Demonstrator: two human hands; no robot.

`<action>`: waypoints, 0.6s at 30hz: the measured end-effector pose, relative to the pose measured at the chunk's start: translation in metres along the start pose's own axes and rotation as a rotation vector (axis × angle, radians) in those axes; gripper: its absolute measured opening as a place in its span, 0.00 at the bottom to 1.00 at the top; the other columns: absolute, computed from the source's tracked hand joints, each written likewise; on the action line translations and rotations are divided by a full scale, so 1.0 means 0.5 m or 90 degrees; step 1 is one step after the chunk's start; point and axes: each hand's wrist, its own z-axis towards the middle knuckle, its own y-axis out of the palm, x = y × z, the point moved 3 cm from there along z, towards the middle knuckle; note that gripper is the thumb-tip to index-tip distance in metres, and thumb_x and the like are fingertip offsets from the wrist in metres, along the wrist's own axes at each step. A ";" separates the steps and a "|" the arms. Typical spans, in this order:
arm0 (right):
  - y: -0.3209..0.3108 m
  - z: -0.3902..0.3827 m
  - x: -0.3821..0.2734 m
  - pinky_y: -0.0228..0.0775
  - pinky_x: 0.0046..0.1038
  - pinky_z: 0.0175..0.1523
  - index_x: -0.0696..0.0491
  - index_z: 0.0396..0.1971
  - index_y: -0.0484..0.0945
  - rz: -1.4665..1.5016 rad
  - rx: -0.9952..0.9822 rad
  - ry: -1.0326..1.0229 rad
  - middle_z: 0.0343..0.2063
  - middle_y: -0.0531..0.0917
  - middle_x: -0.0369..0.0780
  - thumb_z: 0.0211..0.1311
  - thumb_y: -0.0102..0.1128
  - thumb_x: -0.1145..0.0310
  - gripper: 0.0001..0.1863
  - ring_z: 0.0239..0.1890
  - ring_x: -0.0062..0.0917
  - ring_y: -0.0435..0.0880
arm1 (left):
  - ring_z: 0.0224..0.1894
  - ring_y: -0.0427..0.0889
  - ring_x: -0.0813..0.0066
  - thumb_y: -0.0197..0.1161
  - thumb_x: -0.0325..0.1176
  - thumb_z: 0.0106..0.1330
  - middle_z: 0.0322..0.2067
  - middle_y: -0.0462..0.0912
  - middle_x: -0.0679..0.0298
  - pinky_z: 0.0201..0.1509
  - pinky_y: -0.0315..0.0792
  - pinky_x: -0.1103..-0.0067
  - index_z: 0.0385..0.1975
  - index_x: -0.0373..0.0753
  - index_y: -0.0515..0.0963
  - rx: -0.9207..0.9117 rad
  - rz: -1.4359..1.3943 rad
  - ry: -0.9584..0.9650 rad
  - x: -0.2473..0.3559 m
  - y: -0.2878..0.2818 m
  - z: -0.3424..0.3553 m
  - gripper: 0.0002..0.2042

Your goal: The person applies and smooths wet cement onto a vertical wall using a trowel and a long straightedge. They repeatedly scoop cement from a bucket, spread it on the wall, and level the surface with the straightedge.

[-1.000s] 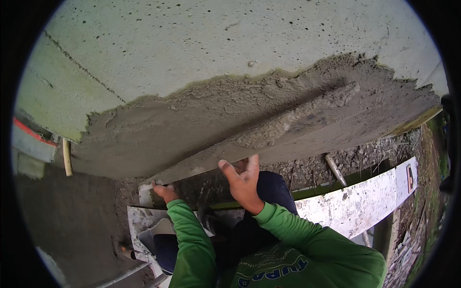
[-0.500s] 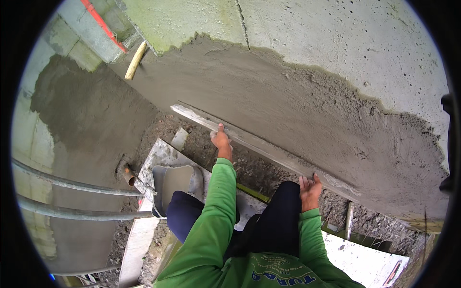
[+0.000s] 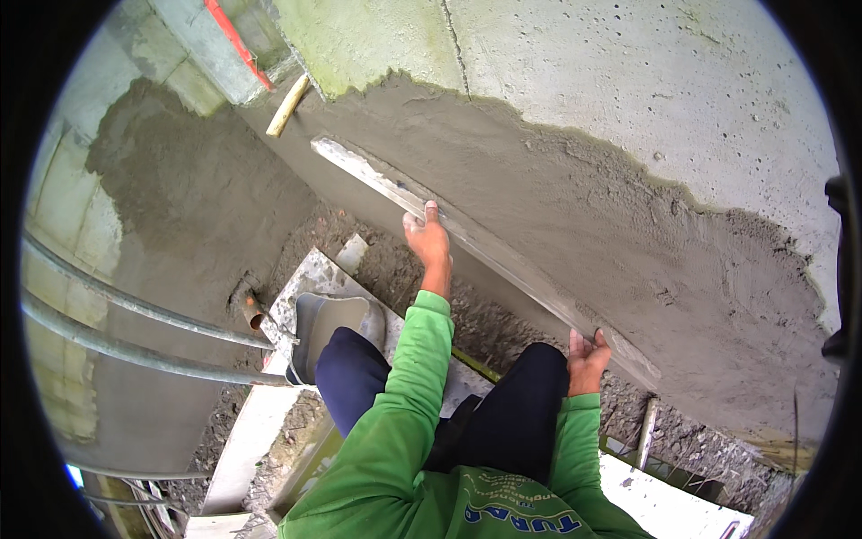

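Note:
A long, pale, mortar-smeared straightedge (image 3: 498,260) lies aslant against the wet grey mortar (image 3: 575,216) on the concrete wall, its left end higher than its right. My left hand (image 3: 429,241) grips it left of the middle, with the thumb over the upper side. Closer to its right end, my right hand (image 3: 587,362) holds the lower edge, thumb and fingers around it. Part of the fingers of both hands is hidden behind the straightedge. Mortar residue shows on the face of the straightedge.
Beside my left knee stands a bucket (image 3: 370,334) with grey contents, on a pale board (image 3: 235,454). Two metal pipes (image 3: 148,357) come in from the left. A wooden stick (image 3: 289,106) juts out near the wall corner. Rubble (image 3: 422,278) lines the wall's foot.
Both hands have moved the straightedge up the wall, its left end rising more, so it slopes more steeply. Smooth mortar now shows below it. The whole view has shifted slightly.

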 end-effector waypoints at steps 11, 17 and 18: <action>-0.132 0.048 -0.193 0.69 0.35 0.55 0.59 0.51 0.68 0.030 -0.042 -0.042 0.50 0.73 0.44 0.63 0.54 0.61 0.21 0.52 0.34 0.73 | 0.32 0.72 0.72 0.62 0.37 0.65 0.29 0.75 0.60 0.40 0.69 0.73 0.42 0.31 0.67 -0.070 0.030 0.098 0.129 0.078 -0.276 0.16; -0.218 0.093 -0.302 0.72 0.33 0.50 0.60 0.45 0.71 0.095 0.127 -0.083 0.43 0.77 0.43 0.62 0.56 0.60 0.20 0.44 0.32 0.77 | 0.28 0.72 0.73 0.62 0.37 0.65 0.26 0.75 0.60 0.35 0.69 0.73 0.40 0.32 0.66 -0.191 0.062 0.026 0.128 0.112 -0.449 0.16; -0.236 0.100 -0.319 0.72 0.33 0.49 0.60 0.43 0.72 0.106 0.157 -0.089 0.41 0.78 0.43 0.62 0.55 0.60 0.19 0.42 0.32 0.77 | 0.29 0.73 0.72 0.63 0.36 0.64 0.26 0.75 0.58 0.36 0.70 0.73 0.41 0.31 0.66 -0.229 0.042 0.014 0.130 0.115 -0.480 0.17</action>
